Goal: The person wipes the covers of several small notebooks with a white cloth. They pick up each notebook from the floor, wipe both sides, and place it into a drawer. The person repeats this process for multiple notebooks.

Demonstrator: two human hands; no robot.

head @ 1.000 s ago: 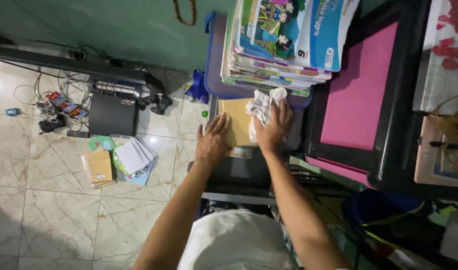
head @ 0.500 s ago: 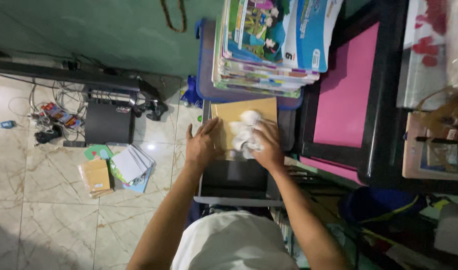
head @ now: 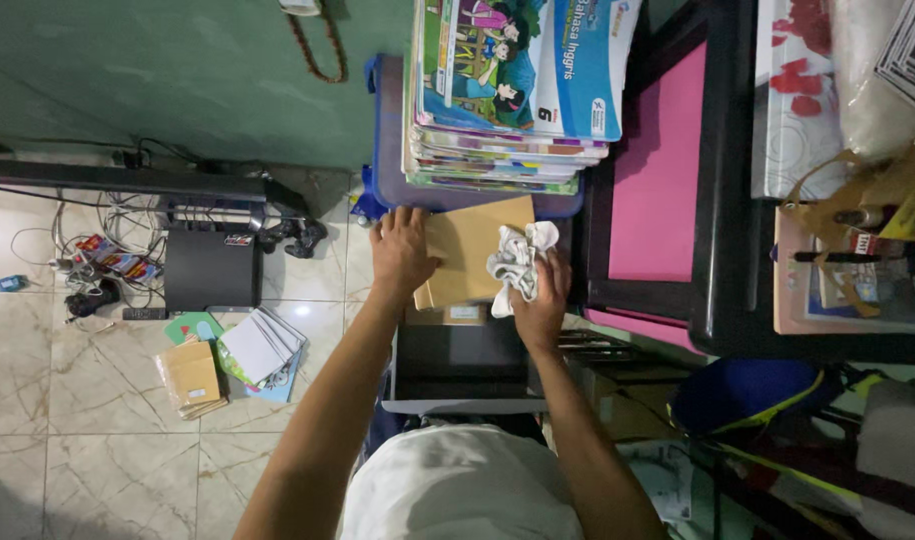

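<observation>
Both hands work on a brown book [head: 472, 250] lying flat just in front of the person. Left hand [head: 399, 255] lies open with fingers spread, pressing on the book's left edge. Right hand [head: 539, 300] is closed around a crumpled white cloth [head: 514, 262], which rests on the book's right part.

That cloth looks soft and light, easy to bunch in a fist as it is now. By contrast, the book seems thin and fairly stiff, with a smooth cover that could slide, so a flat palm at its edge suits it best.

Just beyond the fingertips sits a tall stack of books [head: 512, 90], its top cover bright blue with a cartoon picture. It rests on a blue plastic lid [head: 382, 130], as far as the view lets me judge. Right of the right hand stands a black frame with a pink panel [head: 662, 175]. Far left of the left hand, on the tiled floor [head: 87, 460], lie a brown booklet [head: 189, 378] and fanned white papers [head: 260, 345].
</observation>
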